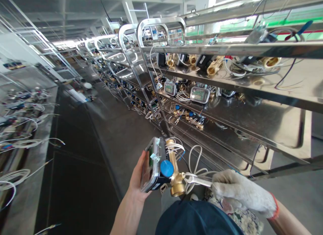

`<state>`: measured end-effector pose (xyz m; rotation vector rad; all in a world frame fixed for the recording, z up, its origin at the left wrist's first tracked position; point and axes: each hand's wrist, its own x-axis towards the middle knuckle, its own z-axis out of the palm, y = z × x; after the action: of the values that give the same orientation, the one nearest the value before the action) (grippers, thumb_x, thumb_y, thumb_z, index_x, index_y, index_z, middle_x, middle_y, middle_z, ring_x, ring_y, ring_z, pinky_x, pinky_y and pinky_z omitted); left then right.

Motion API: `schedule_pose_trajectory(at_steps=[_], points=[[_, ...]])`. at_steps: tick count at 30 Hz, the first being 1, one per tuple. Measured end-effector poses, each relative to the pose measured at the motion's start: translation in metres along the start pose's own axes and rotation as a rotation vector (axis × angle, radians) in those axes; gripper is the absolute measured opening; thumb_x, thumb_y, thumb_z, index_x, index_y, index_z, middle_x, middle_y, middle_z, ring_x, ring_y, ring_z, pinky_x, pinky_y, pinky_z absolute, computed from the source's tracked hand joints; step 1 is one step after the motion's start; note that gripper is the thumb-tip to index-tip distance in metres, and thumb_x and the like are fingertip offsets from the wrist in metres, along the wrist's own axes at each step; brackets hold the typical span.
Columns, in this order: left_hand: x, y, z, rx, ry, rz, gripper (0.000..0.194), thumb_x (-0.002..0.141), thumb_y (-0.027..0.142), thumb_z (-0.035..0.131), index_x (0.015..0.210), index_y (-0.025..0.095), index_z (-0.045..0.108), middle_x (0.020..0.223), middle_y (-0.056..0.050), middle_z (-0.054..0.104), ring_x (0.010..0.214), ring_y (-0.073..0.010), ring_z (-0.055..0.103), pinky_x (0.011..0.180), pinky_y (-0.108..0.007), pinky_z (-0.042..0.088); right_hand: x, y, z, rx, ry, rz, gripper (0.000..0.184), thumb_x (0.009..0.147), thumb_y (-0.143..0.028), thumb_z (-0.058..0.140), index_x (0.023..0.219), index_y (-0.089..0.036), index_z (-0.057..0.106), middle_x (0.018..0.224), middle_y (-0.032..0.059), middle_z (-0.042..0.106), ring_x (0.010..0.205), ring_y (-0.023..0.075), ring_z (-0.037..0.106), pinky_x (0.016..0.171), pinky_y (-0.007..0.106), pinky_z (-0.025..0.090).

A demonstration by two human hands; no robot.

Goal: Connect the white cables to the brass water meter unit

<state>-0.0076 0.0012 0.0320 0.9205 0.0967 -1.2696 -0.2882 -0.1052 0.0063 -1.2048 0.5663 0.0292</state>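
Observation:
My bare left hand grips a water meter by its clear-lidded display box. The meter has a brass pipe body, a round blue cap and a coil of white cable hanging from it. In a white knitted glove with a red cuff, my right hand is closed around an open-ended wrench. The jaw of that wrench sits at a small brass fitting on the side of the pipe body. Whether it is seated around the fitting, I cannot tell.
A steel shelf rack on the right carries several meters and cables, with more racks behind it. To the left, a bench holds cables and meter parts. A dark floor aisle runs between. A dark blue cap or garment shows below.

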Motion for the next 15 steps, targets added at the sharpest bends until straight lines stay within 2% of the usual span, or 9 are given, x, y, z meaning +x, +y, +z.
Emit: schedule_pose_trajectory(at_steps=[3, 6, 8, 10, 12, 14, 15], points=[[0.001, -0.003, -0.001, 0.023, -0.047, -0.059, 0.032, 0.097, 0.027, 0.044, 0.100, 0.007, 0.068, 0.085, -0.013, 0.074, 0.074, -0.0229, 0.072, 0.076, -0.033, 0.058, 0.005, -0.008, -0.005, -0.025, -0.071, 0.009, 0.044, 0.083, -0.057, 0.060, 0.077, -0.013, 0.059, 0.047, -0.0058, 0.043, 0.036, 0.0033, 0.029, 0.034, 0.017, 0.019], [0.002, -0.005, -0.001, 0.022, -0.049, -0.080, 0.034, 0.097, 0.027, 0.042, 0.099, 0.007, 0.069, 0.086, -0.013, 0.074, 0.074, -0.0220, 0.071, 0.078, -0.031, 0.057, 0.014, -0.010, -0.015, -0.093, -0.117, 0.014, 0.045, 0.078, -0.055, 0.067, 0.075, -0.011, 0.062, 0.046, -0.0060, 0.042, 0.037, 0.0030, 0.030, 0.034, 0.017, 0.018], [0.001, -0.004, 0.001, 0.025, -0.033, -0.066, 0.034, 0.097, 0.027, 0.042, 0.097, 0.008, 0.070, 0.085, -0.013, 0.074, 0.073, -0.0215, 0.071, 0.077, -0.031, 0.057, 0.019, -0.005, -0.020, -0.111, -0.140, 0.002, 0.046, 0.076, -0.055, 0.070, 0.075, -0.009, 0.063, 0.048, -0.0049, 0.045, 0.038, 0.0026, 0.031, 0.034, 0.016, 0.019], [0.000, -0.005, 0.004, 0.022, -0.015, -0.007, 0.034, 0.097, 0.028, 0.042, 0.096, 0.011, 0.071, 0.084, -0.010, 0.074, 0.069, -0.0202, 0.071, 0.073, -0.030, 0.058, 0.020, 0.003, -0.020, -0.058, -0.116, -0.018, 0.045, 0.079, -0.055, 0.066, 0.077, -0.009, 0.063, 0.047, -0.0046, 0.047, 0.036, 0.0029, 0.032, 0.032, 0.016, 0.021], [0.000, -0.011, 0.007, 0.027, 0.018, 0.093, 0.036, 0.097, 0.033, 0.041, 0.095, 0.014, 0.072, 0.083, -0.007, 0.075, 0.066, -0.0188, 0.070, 0.070, -0.030, 0.058, 0.020, 0.011, -0.007, 0.059, -0.024, -0.033, 0.044, 0.085, -0.055, 0.058, 0.080, -0.011, 0.062, 0.044, -0.0062, 0.044, 0.033, 0.0033, 0.032, 0.032, 0.015, 0.022], [0.002, -0.022, 0.005, 0.084, 0.094, 0.230, 0.039, 0.095, 0.043, 0.044, 0.096, 0.016, 0.072, 0.082, -0.007, 0.074, 0.069, -0.0201, 0.070, 0.071, -0.031, 0.058, 0.022, 0.014, 0.018, 0.208, 0.109, -0.020, 0.043, 0.090, -0.055, 0.051, 0.084, -0.013, 0.059, 0.044, -0.0076, 0.041, 0.032, 0.0036, 0.031, 0.031, 0.014, 0.021], [0.005, -0.030, 0.003, 0.142, 0.138, 0.305, 0.041, 0.092, 0.048, 0.048, 0.098, 0.015, 0.071, 0.084, -0.007, 0.074, 0.074, -0.0217, 0.070, 0.072, -0.032, 0.058, 0.025, 0.014, 0.033, 0.281, 0.170, -0.012, 0.042, 0.090, -0.055, 0.049, 0.086, -0.013, 0.058, 0.047, -0.0065, 0.044, 0.033, 0.0038, 0.034, 0.031, 0.014, 0.022]])
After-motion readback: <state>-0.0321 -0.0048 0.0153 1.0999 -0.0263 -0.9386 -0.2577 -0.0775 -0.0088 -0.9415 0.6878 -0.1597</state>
